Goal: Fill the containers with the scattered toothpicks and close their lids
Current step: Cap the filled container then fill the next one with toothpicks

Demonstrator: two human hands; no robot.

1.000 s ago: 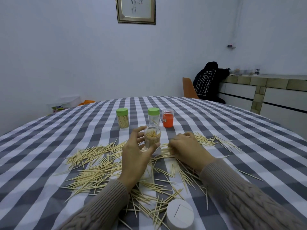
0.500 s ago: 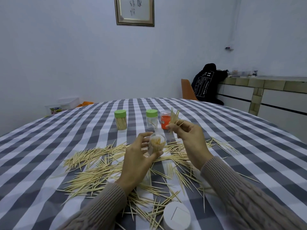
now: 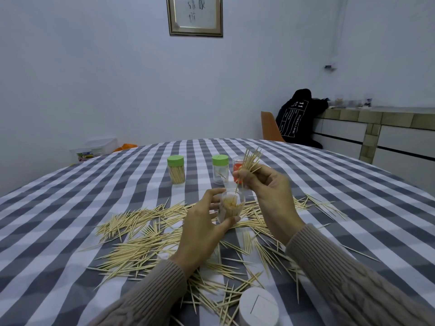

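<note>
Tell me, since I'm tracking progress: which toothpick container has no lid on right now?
The clear jar held in the left hand, partly filled. The two jars standing behind it wear green lids.

1. One view only, head cam, looking fwd and down over the checked table (image 3: 70, 208).
2. Close to the table's near edge; both sleeves enter from the bottom.
3. Beyond the table's far edge: wall w/ a framed picture (image 3: 195, 15) up top.
4. Wide-angle — table edges curve.
</note>
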